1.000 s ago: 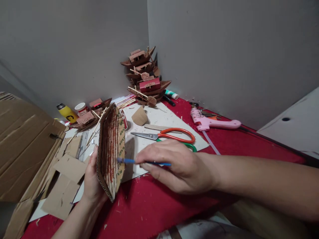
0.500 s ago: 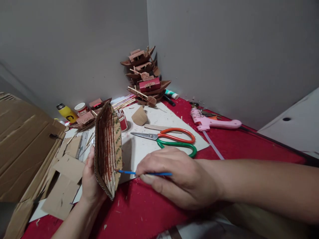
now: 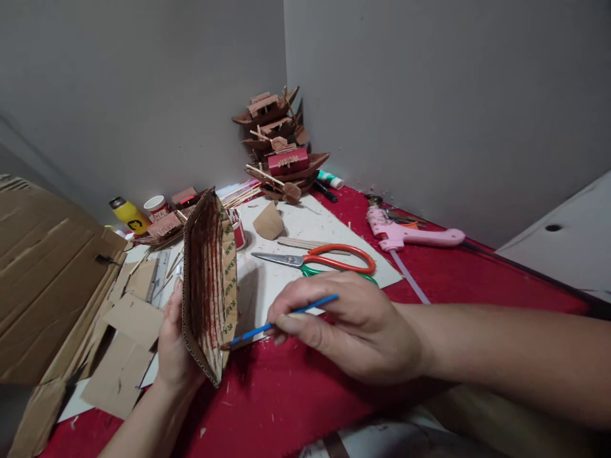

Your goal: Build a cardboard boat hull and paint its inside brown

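My left hand (image 3: 172, 350) grips a boat-shaped cardboard hull (image 3: 206, 286) from behind and holds it on edge, its ribbed inside streaked with dark red paint. My right hand (image 3: 348, 327) pinches a thin blue paintbrush (image 3: 281, 321) between thumb and fingers. The brush tip touches the lower inside of the hull, near its bottom edge.
A red cloth (image 3: 296, 401) covers the table, with a white sheet (image 3: 310, 229) on it. Orange and green scissors (image 3: 329, 262), a pink glue gun (image 3: 410, 235), a small paint cup (image 3: 237, 232), stacked model boats (image 3: 281, 146), cardboard scraps (image 3: 128, 343) and a yellow bottle (image 3: 128, 215) lie around.
The brush tip has moved down the inside of the hull from its middle to its lower edge, and the handle now tilts upward. My left hand has kept the hull nearly still.
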The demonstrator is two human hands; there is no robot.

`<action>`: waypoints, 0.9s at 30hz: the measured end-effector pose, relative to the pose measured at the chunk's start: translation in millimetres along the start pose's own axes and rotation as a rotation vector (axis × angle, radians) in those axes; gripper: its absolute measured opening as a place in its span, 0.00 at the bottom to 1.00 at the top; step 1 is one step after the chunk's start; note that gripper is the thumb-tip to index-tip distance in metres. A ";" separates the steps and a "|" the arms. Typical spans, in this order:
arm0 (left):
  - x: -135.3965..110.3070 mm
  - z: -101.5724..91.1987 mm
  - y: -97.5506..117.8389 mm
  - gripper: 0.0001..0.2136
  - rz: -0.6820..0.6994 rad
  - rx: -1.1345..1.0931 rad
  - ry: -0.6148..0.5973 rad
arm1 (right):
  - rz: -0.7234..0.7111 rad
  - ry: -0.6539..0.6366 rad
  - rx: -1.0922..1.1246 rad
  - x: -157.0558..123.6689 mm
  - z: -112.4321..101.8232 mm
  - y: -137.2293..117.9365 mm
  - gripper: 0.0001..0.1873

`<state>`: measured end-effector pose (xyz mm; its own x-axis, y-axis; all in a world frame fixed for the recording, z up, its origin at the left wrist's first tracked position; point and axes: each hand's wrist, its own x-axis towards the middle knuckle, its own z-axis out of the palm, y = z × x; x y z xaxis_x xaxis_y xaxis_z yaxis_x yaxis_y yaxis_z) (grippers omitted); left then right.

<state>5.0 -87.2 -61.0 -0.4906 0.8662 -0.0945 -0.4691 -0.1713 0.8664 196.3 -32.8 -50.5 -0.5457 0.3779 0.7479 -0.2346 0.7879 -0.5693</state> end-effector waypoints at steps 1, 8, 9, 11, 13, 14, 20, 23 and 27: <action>-0.2 -0.5 0.0 0.09 0.019 0.008 0.002 | 0.048 0.020 0.057 0.5 0.9 0.1 0.04; -1.5 -2.5 1.3 0.08 -0.001 0.012 0.031 | 0.339 0.060 0.310 7.2 5.0 10.3 0.07; -0.7 -1.9 3.0 0.09 -0.024 0.004 0.017 | 0.339 0.099 0.297 9.1 2.8 10.3 0.07; 2.0 -0.8 8.2 0.11 -0.017 -0.022 0.012 | 0.322 0.204 0.281 14.4 -3.1 9.6 0.06; 5.9 -0.6 15.3 0.14 0.038 -0.039 0.036 | 0.297 0.319 0.242 22.2 -9.3 11.5 0.06; 8.0 -0.9 19.0 0.15 0.066 -0.040 0.055 | 0.284 0.359 0.196 27.1 -11.8 14.8 0.06; 18.0 -4.1 28.7 0.15 0.192 -0.018 0.093 | 0.184 0.271 -0.276 68.9 -16.7 62.0 0.08; 20.5 -5.4 25.4 0.16 0.167 0.013 0.059 | 0.207 0.166 -0.489 93.2 -13.6 81.3 0.09; 21.8 -7.4 22.4 0.16 0.139 0.018 0.053 | 0.371 -0.012 -0.621 118.1 -3.2 94.6 0.09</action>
<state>-21.6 -75.6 -47.3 -0.5882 0.8087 0.0023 -0.3805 -0.2793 0.8816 112.2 88.0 -14.9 -0.5104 0.6715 0.5372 0.4664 0.7410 -0.4832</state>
